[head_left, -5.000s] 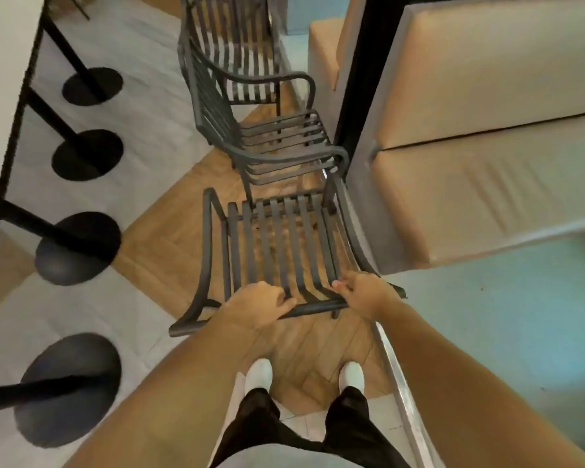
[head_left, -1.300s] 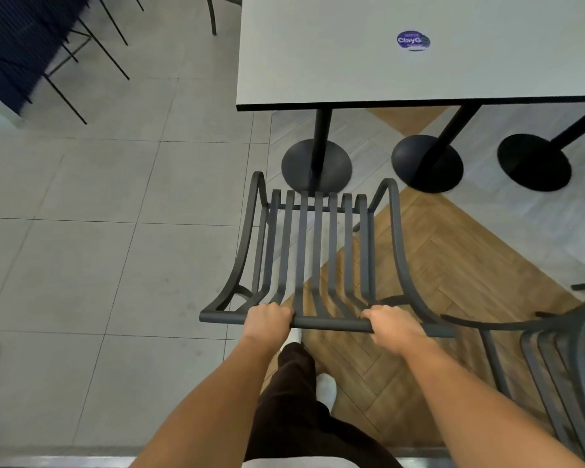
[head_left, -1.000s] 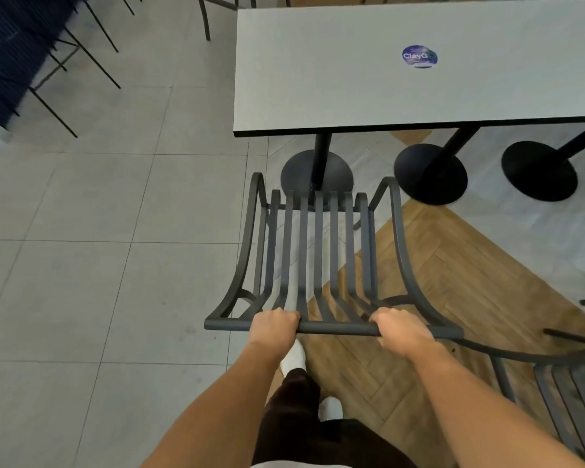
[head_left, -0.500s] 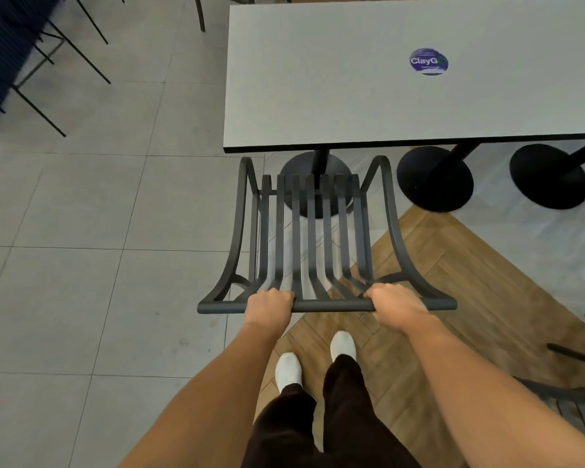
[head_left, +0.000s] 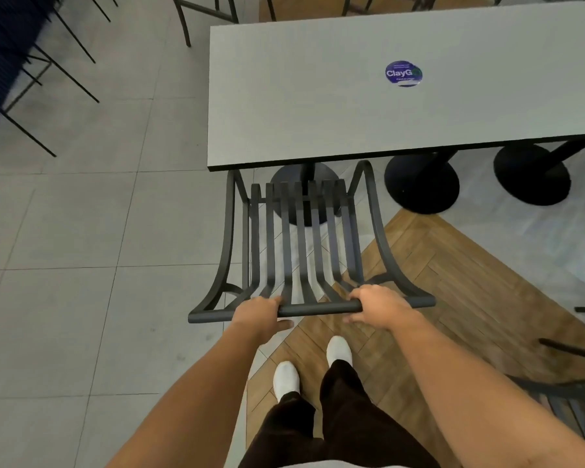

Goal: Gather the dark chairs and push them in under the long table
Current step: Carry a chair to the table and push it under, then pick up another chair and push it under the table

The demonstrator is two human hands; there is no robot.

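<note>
A dark slatted chair stands in front of me, facing the long grey table. Its front edge and armrest tips reach just under the table's near edge, at the table's left end. My left hand grips the top rail of the backrest left of its middle. My right hand grips the same rail to the right. A round black table base shows through the seat slats.
Two more black pedestal bases stand under the table to the right. Part of another dark chair shows at the lower right edge. Thin-legged dark furniture lines the far left. My white shoes stand behind the chair.
I carried the chair away from the beige bench and turned to the table. Over the last second it has moved forward, until its front slid under the table's edge.
</note>
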